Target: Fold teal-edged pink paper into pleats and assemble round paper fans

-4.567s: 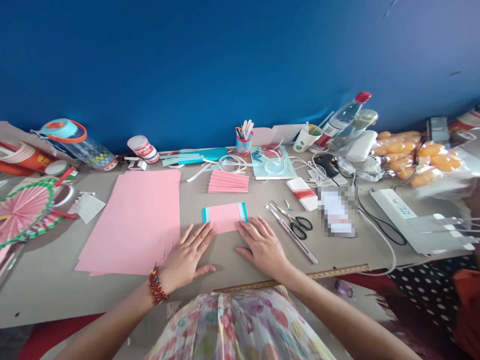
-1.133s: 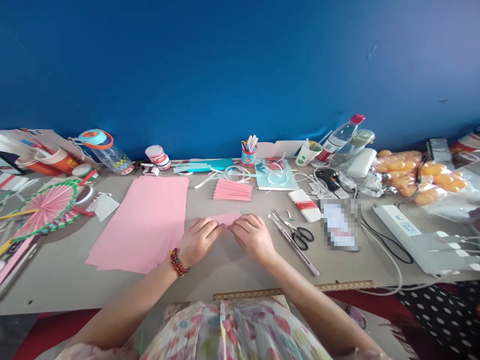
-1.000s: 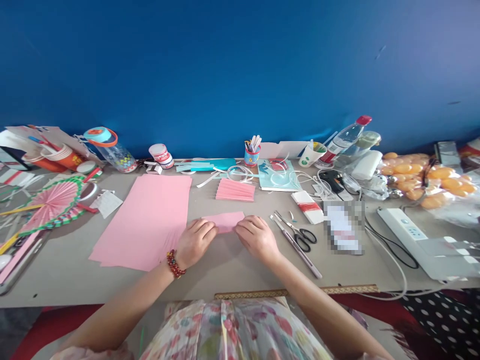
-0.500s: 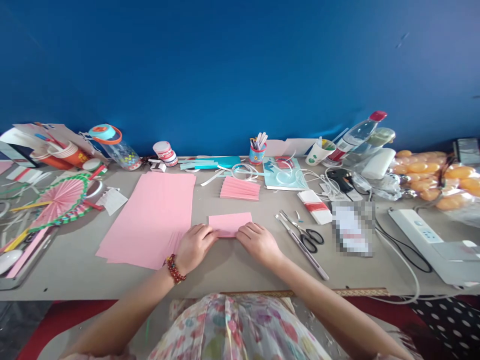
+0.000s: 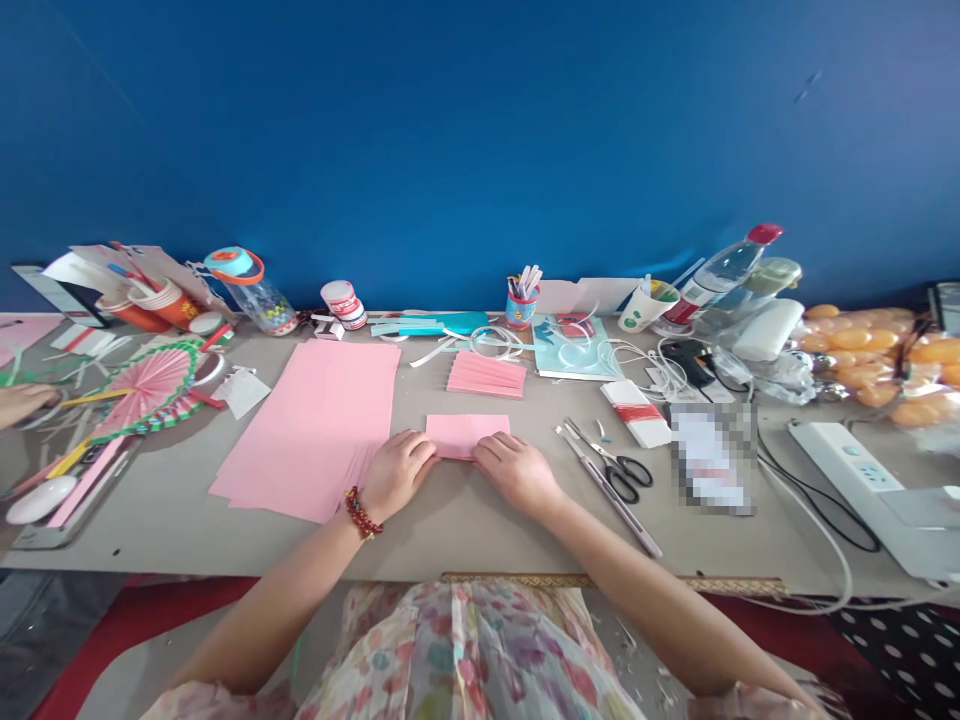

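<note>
A small piece of pink paper (image 5: pixel 466 430) lies on the table in front of me, with a narrow fold along its near edge. My left hand (image 5: pixel 399 472) pinches the left end of that edge. At the other end, my right hand (image 5: pixel 521 472) presses the fold with its fingers together. Just beyond it sits a pleated pink paper strip (image 5: pixel 486 374). Beside my left hand is a stack of large pink paper sheets (image 5: pixel 319 420). Scissors (image 5: pixel 619 470) and a slim grey cutter-like tool (image 5: pixel 611 495) lie to the right of my right hand.
Another person's hand (image 5: pixel 26 403) is at the left edge near a pink paper fan (image 5: pixel 154 385). Along the back stand a water bottle (image 5: pixel 255 295), a pen cup (image 5: pixel 521 305) and a plastic bottle (image 5: pixel 720 275). A power strip (image 5: pixel 862 485) and cables occupy the right.
The view has turned slightly left, so everything appears shifted right. Another person's hand has come into view at the left edge. Both my hands stay on the folded paper.
</note>
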The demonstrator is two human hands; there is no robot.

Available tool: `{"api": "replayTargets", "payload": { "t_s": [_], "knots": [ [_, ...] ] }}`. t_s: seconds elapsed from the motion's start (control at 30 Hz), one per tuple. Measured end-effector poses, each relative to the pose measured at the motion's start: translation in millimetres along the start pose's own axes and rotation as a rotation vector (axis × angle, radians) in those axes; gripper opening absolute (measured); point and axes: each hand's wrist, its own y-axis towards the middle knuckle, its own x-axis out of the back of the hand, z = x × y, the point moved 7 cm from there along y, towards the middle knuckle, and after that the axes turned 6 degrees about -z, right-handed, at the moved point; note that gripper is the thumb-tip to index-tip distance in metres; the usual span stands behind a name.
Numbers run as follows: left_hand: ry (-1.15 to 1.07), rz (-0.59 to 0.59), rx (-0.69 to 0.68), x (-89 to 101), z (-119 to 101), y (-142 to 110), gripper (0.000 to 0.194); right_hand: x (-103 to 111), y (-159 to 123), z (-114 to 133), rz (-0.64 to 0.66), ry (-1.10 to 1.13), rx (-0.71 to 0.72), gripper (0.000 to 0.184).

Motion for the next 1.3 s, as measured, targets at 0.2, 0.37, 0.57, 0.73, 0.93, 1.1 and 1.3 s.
{"api": "replayTargets", "payload": {
  "t_s": [0.2,0.37,0.57,0.73,0.93,1.1,1.3],
  "knots": [
    [-0.006,-0.012,-0.013,3.9,1,-1,0.013,9,-22,-27,-0.011,0.046,-0.032,0.022],
    [-0.018,-0.022,-0.02,2.6,0,-2,0.01,13,-25,-39,0.005,0.145,-0.021,0.026],
    [-0.078,-0.022,0.026,1.5,2,-2,0.011,16,-7,-17,0.098,0.024,-0.042,0.021],
    [-0.139,-0.026,0.059,0.6,3,-1,0.012,-1,10,5,0.1,0.016,-0.01,0.024],
    [-0.252,0.006,0.187,0.2,16,4,0.01,-12,20,0,0.194,0.029,-0.042,0.021],
    [-0.258,0.169,0.214,-1.9,22,20,0.014,-12,26,-14,0.274,0.109,-0.215,0.025],
    [-0.306,0.284,0.178,-8.1,28,28,0.012,-19,25,-24,0.272,0.203,-0.264,0.019]
  ]
}}
